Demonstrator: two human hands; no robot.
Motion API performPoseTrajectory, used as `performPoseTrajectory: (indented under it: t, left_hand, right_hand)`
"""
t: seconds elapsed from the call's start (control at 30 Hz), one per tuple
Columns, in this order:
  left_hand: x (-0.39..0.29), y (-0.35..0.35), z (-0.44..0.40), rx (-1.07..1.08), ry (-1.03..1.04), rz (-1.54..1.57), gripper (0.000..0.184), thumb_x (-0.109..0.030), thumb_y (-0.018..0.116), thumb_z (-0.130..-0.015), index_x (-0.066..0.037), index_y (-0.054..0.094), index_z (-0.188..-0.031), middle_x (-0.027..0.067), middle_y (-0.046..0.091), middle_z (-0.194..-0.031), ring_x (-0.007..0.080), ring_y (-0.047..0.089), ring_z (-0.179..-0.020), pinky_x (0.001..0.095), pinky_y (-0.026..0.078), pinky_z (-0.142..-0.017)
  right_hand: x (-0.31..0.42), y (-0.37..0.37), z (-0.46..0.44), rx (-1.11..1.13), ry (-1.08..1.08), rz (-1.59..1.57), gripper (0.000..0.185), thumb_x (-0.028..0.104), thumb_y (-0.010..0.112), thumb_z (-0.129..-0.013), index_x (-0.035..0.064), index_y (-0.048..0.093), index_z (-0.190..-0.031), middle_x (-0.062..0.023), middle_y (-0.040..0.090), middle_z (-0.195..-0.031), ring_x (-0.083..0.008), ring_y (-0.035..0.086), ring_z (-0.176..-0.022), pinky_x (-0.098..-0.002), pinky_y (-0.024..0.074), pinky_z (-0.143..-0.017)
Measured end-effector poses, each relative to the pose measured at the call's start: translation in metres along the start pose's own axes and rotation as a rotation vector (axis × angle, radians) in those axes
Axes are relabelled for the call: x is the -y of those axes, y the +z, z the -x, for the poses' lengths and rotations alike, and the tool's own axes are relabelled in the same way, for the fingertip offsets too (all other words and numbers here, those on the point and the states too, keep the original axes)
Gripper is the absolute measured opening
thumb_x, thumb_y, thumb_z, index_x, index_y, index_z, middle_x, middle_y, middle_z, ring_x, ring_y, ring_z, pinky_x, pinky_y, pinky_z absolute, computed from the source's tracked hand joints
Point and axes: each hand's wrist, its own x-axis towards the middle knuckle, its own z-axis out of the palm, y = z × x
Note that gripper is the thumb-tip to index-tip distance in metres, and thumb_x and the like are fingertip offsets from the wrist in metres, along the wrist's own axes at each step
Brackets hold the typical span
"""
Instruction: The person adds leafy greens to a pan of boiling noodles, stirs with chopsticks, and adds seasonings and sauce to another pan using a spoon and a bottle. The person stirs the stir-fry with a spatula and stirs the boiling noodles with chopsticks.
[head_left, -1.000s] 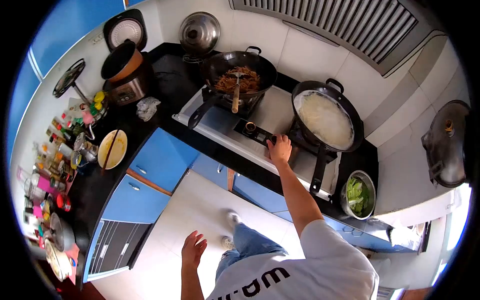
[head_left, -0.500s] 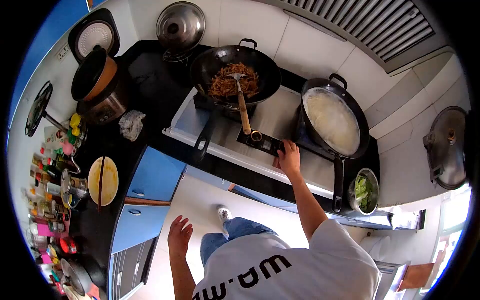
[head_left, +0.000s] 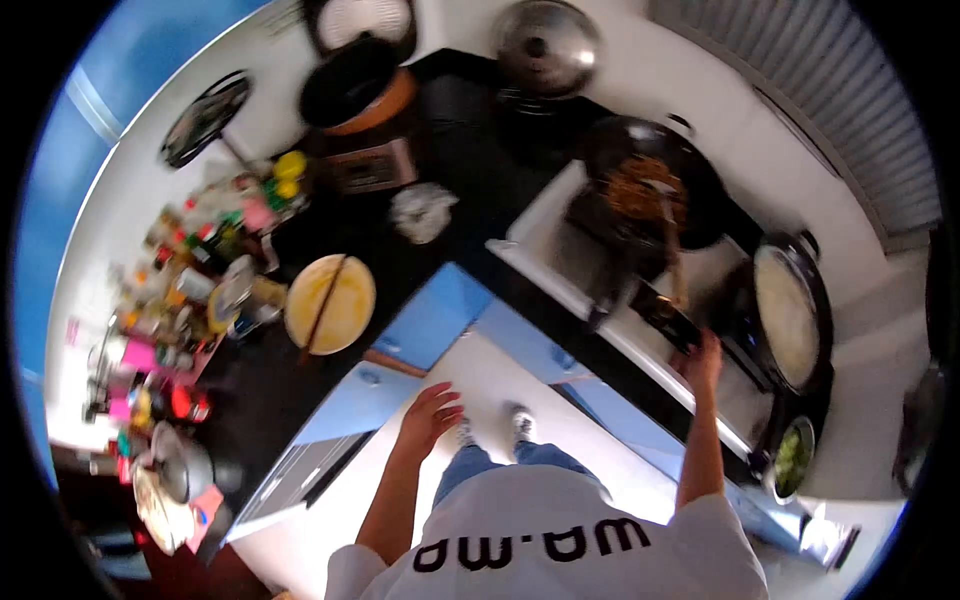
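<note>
My right hand (head_left: pixel 703 362) is at the front of the gas stove (head_left: pixel 640 345), by the dark control panel (head_left: pixel 664 314); blur hides what its fingers hold, if anything. My left hand (head_left: pixel 431 421) hangs over the floor in front of the counter, fingers apart and nothing in it. Beyond the panel, a black wok (head_left: pixel 700 170) holds brown shredded food (head_left: pixel 640 185) with a wooden-handled spatula (head_left: pixel 671 250) resting in it. To the right, a second wok (head_left: pixel 822 300) holds pale, cloudy contents (head_left: pixel 786 315).
On the left counter lie a yellow-stained bowl (head_left: pixel 350 305) with chopsticks (head_left: pixel 325 310) across it and a crumpled plastic bag (head_left: pixel 422 212). Several bottles (head_left: pixel 170 310) line the wall. An open cooker (head_left: pixel 372 165) stands behind. A metal bowl of greens (head_left: pixel 790 462) sits at the right.
The view has swung left, so the stove now appears farther right. My left hand has risen somewhat; my right hand remains near the stove's control panel.
</note>
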Motion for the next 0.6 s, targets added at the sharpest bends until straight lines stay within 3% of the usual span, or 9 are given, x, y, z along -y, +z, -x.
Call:
performPoseTrajectory:
  t: [0.07,0.23,0.27,0.3,0.33,0.4,0.43,0.5,0.6]
  left_hand:
    - [-0.015,-0.015,-0.007,-0.063,0.107,-0.037,0.029,-0.013,0.049,-0.088,-0.008,0.049,-0.117,0.0093,0.057,-0.103,0.0198,0.060,-0.085,0.0304,0.050,-0.075]
    - [-0.092,-0.062,-0.033,-0.408,0.740,-0.475,0.020,0.001,0.050,-0.083,-0.001,0.056,-0.102,0.0060,0.059,-0.090,0.0141,0.059,-0.076,0.0236,0.048,-0.062]
    - [-0.115,-0.070,-0.031,-0.498,0.840,-0.677,0.019,0.001,0.052,-0.082,0.000,0.057,-0.100,0.0082,0.060,-0.093,0.0174,0.059,-0.078,0.0267,0.048,-0.065]
    - [-0.133,-0.086,-0.041,-0.670,1.072,-0.960,0.021,-0.006,0.056,-0.081,0.000,0.056,-0.100,0.0128,0.061,-0.096,0.0249,0.060,-0.081,0.0335,0.049,-0.068]
    - [-0.148,-0.088,-0.041,-0.663,1.076,-0.956,0.021,-0.006,0.056,-0.081,0.000,0.056,-0.100,0.0128,0.061,-0.096,0.0249,0.060,-0.081,0.0335,0.049,-0.068]
    - [-0.176,-0.086,-0.035,-0.927,0.853,-1.371,0.026,-0.016,0.061,-0.078,-0.001,0.057,-0.098,0.0179,0.059,-0.099,0.0322,0.059,-0.089,0.0406,0.049,-0.071]
    - [-0.182,-0.091,-0.038,-0.910,0.866,-1.369,0.026,-0.016,0.061,-0.078,-0.001,0.057,-0.098,0.0179,0.059,-0.099,0.0322,0.059,-0.089,0.0406,0.049,-0.071]
    - [-0.190,-0.104,-0.051,-0.876,0.459,-1.650,0.028,-0.026,0.059,-0.077,-0.004,0.059,-0.095,0.0180,0.061,-0.097,0.0344,0.059,-0.090,0.0432,0.049,-0.072]
    - [-0.190,-0.137,-0.071,-0.765,0.407,-1.817,0.023,-0.026,0.052,-0.080,-0.007,0.062,-0.089,0.0156,0.064,-0.088,0.0352,0.062,-0.080,0.0450,0.049,-0.068]
  right_hand:
    - [-0.029,0.009,-0.009,0.026,-0.119,0.148,0.050,0.005,0.058,-0.074,0.0025,0.045,-0.122,-0.0185,0.047,-0.122,-0.0356,0.045,-0.113,-0.0409,0.0377,-0.095]
    - [-0.002,0.000,0.003,-0.050,-0.121,0.168,0.050,0.005,0.055,-0.077,0.0033,0.042,-0.125,-0.0179,0.042,-0.129,-0.0351,0.041,-0.117,-0.0416,0.0357,-0.097]
    - [0.007,-0.001,0.007,-0.132,-0.164,0.190,0.048,0.005,0.054,-0.078,0.0036,0.043,-0.125,-0.0176,0.042,-0.129,-0.0342,0.041,-0.118,-0.0421,0.0355,-0.096]
    - [0.014,0.000,0.013,-0.140,-0.165,0.193,0.048,0.005,0.054,-0.078,0.0036,0.043,-0.125,-0.0176,0.042,-0.129,-0.0342,0.041,-0.118,-0.0421,0.0355,-0.096]
    - [0.021,0.002,0.022,-0.169,-0.186,0.154,0.049,0.005,0.054,-0.078,0.0032,0.043,-0.125,-0.0183,0.043,-0.129,-0.0348,0.041,-0.118,-0.0421,0.0351,-0.097]
    - [0.041,0.004,0.042,-0.213,-0.197,0.121,0.049,0.004,0.054,-0.078,0.0027,0.043,-0.125,-0.0190,0.043,-0.129,-0.0355,0.041,-0.119,-0.0420,0.0347,-0.098]
    - [0.054,0.004,0.055,-0.176,-0.231,0.105,0.048,0.002,0.054,-0.077,0.0024,0.044,-0.124,-0.0194,0.044,-0.128,-0.0356,0.041,-0.118,-0.0418,0.0347,-0.098]
    - [0.087,0.005,0.082,-0.148,-0.249,0.068,0.046,-0.001,0.054,-0.075,0.0018,0.047,-0.120,-0.0193,0.047,-0.125,-0.0354,0.043,-0.116,-0.0412,0.0357,-0.097]
    - [0.135,-0.003,0.109,-0.086,-0.239,0.020,0.039,-0.003,0.055,-0.073,0.0021,0.053,-0.112,-0.0168,0.053,-0.118,-0.0340,0.049,-0.111,-0.0402,0.0389,-0.094]
